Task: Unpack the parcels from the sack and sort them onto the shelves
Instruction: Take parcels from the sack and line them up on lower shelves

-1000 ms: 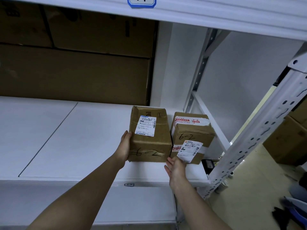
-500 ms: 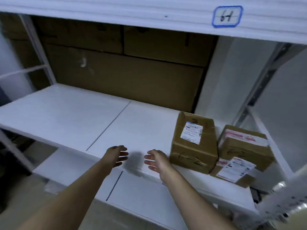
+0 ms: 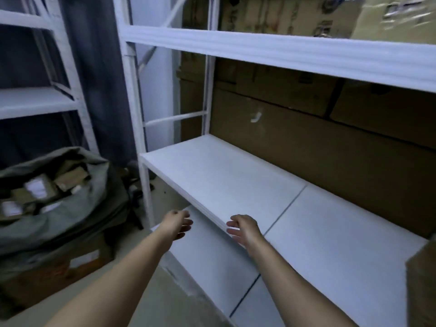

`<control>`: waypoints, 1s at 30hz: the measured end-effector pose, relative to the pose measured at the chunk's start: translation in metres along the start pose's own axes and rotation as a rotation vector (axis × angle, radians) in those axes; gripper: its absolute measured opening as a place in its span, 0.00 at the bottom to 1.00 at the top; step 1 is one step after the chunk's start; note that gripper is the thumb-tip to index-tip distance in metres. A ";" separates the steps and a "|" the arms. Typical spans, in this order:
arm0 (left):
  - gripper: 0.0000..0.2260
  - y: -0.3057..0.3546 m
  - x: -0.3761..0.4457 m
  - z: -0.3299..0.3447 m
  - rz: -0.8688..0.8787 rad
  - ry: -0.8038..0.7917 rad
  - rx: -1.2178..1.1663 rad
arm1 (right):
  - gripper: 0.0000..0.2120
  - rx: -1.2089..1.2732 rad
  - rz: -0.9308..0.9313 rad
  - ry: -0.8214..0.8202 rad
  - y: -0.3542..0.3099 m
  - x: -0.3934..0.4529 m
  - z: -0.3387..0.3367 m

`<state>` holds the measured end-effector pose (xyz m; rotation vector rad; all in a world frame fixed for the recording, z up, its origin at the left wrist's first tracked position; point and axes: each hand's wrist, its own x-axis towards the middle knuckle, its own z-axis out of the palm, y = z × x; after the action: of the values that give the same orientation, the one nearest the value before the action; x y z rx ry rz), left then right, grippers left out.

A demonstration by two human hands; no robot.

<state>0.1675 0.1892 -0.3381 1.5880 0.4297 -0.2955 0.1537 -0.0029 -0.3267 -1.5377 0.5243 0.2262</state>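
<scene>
With both hands, left (image 3: 177,224) and right (image 3: 242,228), spread and empty, one top parcel (image 3: 70,179) should be gripped two-handed from the sack (image 3: 77,208), label checked before shelving.

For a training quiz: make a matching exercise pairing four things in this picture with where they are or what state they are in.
Things:
1. grey fabric sack
2. left hand
3. white middle shelf board
4. brown cardboard box under the sack

Places or states:
A. on the floor, partly covered
B. open, holding nothing
C. bare where it shows
D. open-topped, full of parcels

Pairs: 1-D, 2-B, 3-C, 4-A
</scene>
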 end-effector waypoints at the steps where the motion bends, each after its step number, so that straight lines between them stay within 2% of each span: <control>1: 0.07 0.003 0.007 -0.023 -0.007 0.022 -0.018 | 0.01 -0.006 0.002 -0.016 -0.005 0.006 0.026; 3: 0.03 0.010 0.019 -0.062 -0.020 0.057 -0.039 | 0.03 -0.023 -0.003 -0.051 -0.015 0.015 0.071; 7: 0.12 0.027 0.045 -0.137 -0.032 0.110 -0.106 | 0.06 -0.080 -0.027 -0.130 -0.033 0.038 0.158; 14: 0.13 0.036 0.104 -0.246 -0.049 0.243 -0.312 | 0.05 -0.150 -0.044 -0.266 -0.050 0.095 0.284; 19: 0.08 0.045 0.156 -0.318 -0.092 0.360 -0.281 | 0.04 -0.198 0.008 -0.360 -0.064 0.152 0.382; 23: 0.06 0.055 0.197 -0.369 -0.152 0.428 -0.244 | 0.08 -0.284 0.080 -0.459 -0.079 0.193 0.456; 26: 0.09 0.061 0.227 -0.412 -0.169 0.477 -0.222 | 0.12 -0.354 0.097 -0.538 -0.094 0.216 0.512; 30: 0.10 0.068 0.260 -0.461 -0.208 0.530 -0.265 | 0.09 -0.401 0.135 -0.619 -0.114 0.235 0.575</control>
<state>0.3970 0.6698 -0.3608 1.3490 1.0054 0.0343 0.5145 0.5142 -0.3612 -1.7071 0.0865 0.9216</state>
